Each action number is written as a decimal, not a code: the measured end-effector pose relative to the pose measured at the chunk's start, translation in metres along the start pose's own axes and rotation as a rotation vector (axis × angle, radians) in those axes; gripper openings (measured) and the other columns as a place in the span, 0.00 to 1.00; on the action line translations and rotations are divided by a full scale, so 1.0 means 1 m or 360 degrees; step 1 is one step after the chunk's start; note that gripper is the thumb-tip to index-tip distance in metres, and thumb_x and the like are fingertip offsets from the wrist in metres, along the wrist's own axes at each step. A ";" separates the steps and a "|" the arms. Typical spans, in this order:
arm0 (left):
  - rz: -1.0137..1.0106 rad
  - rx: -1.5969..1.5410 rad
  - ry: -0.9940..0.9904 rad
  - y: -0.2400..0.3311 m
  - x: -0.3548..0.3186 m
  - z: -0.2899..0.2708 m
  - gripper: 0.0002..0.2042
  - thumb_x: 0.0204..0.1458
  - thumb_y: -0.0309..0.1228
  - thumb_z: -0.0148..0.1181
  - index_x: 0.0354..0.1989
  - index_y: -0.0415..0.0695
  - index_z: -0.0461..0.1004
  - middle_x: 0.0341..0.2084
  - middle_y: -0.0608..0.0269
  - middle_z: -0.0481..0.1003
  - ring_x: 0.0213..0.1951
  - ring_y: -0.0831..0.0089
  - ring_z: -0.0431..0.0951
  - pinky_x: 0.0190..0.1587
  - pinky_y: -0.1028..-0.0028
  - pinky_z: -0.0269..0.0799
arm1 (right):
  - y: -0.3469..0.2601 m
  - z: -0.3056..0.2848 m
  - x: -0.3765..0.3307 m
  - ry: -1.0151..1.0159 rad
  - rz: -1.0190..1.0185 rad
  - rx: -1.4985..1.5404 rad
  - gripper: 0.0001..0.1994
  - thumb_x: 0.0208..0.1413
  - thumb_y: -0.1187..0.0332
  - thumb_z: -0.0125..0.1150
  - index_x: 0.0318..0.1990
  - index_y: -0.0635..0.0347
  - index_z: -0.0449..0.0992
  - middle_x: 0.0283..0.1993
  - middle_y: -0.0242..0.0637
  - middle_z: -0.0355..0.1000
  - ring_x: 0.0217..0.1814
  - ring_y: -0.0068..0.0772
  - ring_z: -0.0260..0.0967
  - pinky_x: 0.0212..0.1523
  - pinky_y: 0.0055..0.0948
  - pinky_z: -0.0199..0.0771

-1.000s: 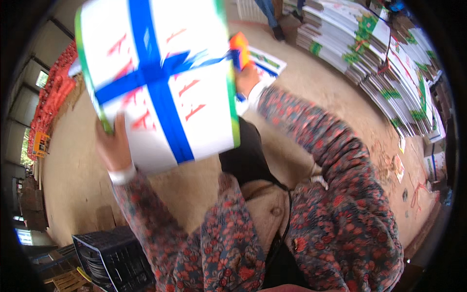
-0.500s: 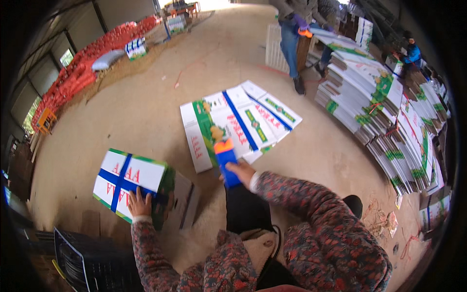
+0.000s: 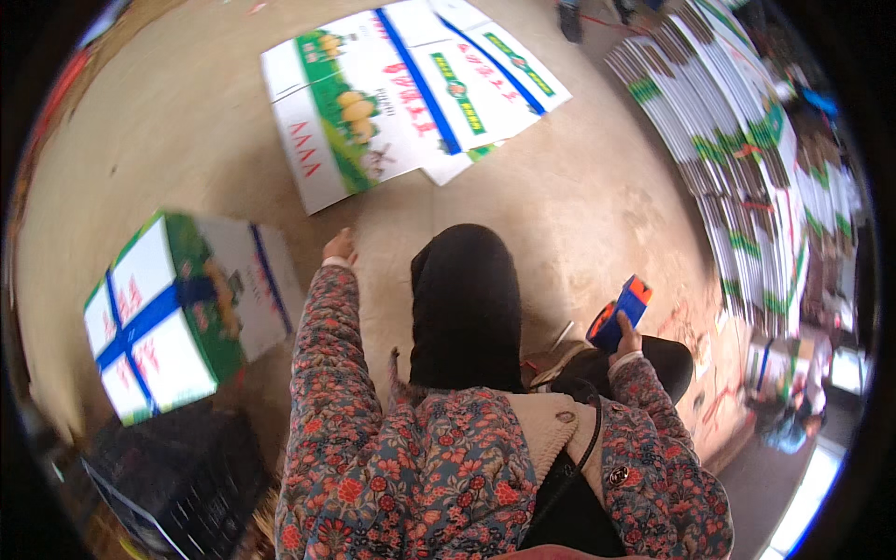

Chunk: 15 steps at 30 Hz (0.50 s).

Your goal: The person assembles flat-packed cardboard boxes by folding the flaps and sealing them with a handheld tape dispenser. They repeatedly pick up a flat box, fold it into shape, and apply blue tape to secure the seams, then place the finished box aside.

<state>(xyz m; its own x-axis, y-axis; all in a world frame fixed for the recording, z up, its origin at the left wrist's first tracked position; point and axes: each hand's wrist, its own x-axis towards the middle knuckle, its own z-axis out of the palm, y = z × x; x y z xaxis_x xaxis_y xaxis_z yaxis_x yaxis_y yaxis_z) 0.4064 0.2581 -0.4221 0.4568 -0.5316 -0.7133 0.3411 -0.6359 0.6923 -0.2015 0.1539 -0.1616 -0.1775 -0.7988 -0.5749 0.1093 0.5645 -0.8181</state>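
Indoors, on a tan floor (image 3: 177,140), with stacked flattened cartons (image 3: 723,168) along the right and a black crate (image 3: 182,476) at lower left. At left, just beside the crate: a taped carton (image 3: 191,313), boxy, white with green edges and a dark green printed side. Closed with blue tape (image 3: 127,336), crossed on the white end, plus one more strip farther along. Ahead, lying on the floor and overlapping: flat printed cartons (image 3: 401,98), white and green, with blue strips across.

In the right hand (image 3: 627,338): a tape dispenser (image 3: 620,312), blue body, orange parts, gripped close to the right knee (image 3: 667,362). By the near edge of the flat cartons, the left hand (image 3: 341,245), free, fingers loosely bent, clear of the taped carton. Hands well apart.

Red lettering on the carton's end; red characters, green label panels and yellow produce pictures on the flat ones.

Versus half a second ago: left hand off the carton's end, dispenser away from the flat cartons and over toward the knee, view tipped lower.
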 end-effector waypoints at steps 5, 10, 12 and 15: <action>-0.0348 -0.1229 0.0417 -0.022 0.103 0.019 0.27 0.58 0.44 0.49 0.62 0.43 0.56 0.61 0.52 0.58 0.62 0.60 0.59 0.59 0.61 0.60 | 0.052 -0.043 -0.024 0.0372 0.0396 -0.0099 0.14 0.48 0.59 0.65 0.35 0.61 0.76 0.30 0.36 0.75 0.28 0.35 0.74 0.34 0.35 0.76; -0.0397 -0.1715 0.0429 0.024 0.134 0.018 0.26 0.60 0.43 0.37 0.66 0.47 0.49 0.59 0.59 0.56 0.56 0.66 0.50 0.56 0.65 0.46 | 0.062 -0.031 -0.028 0.0454 0.0416 -0.0233 0.16 0.46 0.60 0.68 0.36 0.61 0.75 0.31 0.35 0.74 0.29 0.33 0.73 0.34 0.34 0.76; -0.0541 -0.1426 0.0670 0.040 0.134 0.016 0.25 0.60 0.42 0.40 0.66 0.51 0.50 0.54 0.58 0.61 0.47 0.67 0.58 0.48 0.67 0.56 | 0.060 -0.021 -0.028 0.0446 0.0431 -0.0214 0.15 0.46 0.61 0.68 0.37 0.60 0.75 0.32 0.35 0.74 0.30 0.33 0.73 0.34 0.35 0.76; -0.0466 -0.1427 0.0793 0.056 0.129 0.017 0.25 0.60 0.41 0.46 0.65 0.55 0.51 0.46 0.56 0.68 0.33 0.69 0.69 0.36 0.69 0.70 | 0.059 -0.009 -0.029 0.0357 0.0432 -0.0150 0.14 0.48 0.62 0.67 0.39 0.60 0.74 0.32 0.35 0.74 0.30 0.33 0.73 0.33 0.35 0.76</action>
<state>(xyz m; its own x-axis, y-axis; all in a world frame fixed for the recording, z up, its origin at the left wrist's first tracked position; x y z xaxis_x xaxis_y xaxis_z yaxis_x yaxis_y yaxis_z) 0.4701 0.1442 -0.4769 0.4744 -0.0068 -0.8803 0.8793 0.0505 0.4736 -0.1990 0.2123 -0.1936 -0.3658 -0.5574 -0.7453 0.0934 0.7748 -0.6253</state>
